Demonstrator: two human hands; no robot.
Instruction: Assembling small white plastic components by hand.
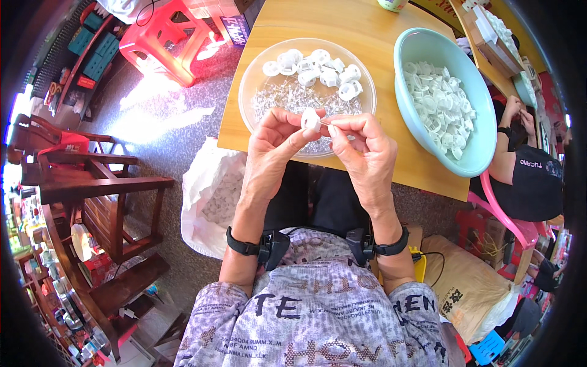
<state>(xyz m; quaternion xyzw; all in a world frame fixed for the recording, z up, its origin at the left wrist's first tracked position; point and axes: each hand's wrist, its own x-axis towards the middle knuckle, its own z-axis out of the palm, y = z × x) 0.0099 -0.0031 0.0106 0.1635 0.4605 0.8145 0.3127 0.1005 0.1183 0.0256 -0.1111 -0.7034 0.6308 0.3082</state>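
Over the near edge of a round clear tray (pixel 246 85), both hands meet at chest height. My left hand (pixel 273 137) is closed, thumb and fingers pinching a small round white plastic part (pixel 310 119). Against the right side of that part, my right hand (pixel 365 147) pinches a small thin metal piece (pixel 324 124), mostly covered by the fingertips. In the tray, several like white plastic parts (pixel 321 67) lie along the far side. Nearer to me is a heap of tiny shiny metal pieces (pixel 284 98), partly behind my hands.
A light blue basin (pixel 406 101) piled with white plastic parts (pixel 441 107) stands right of the tray on the wooden table (pixel 391 165). Below left is a white sack (pixel 205 177) of small pieces. A red stool (pixel 168 40) and wooden chair (pixel 104 183) stand left. Another person (pixel 526 177) sits right.
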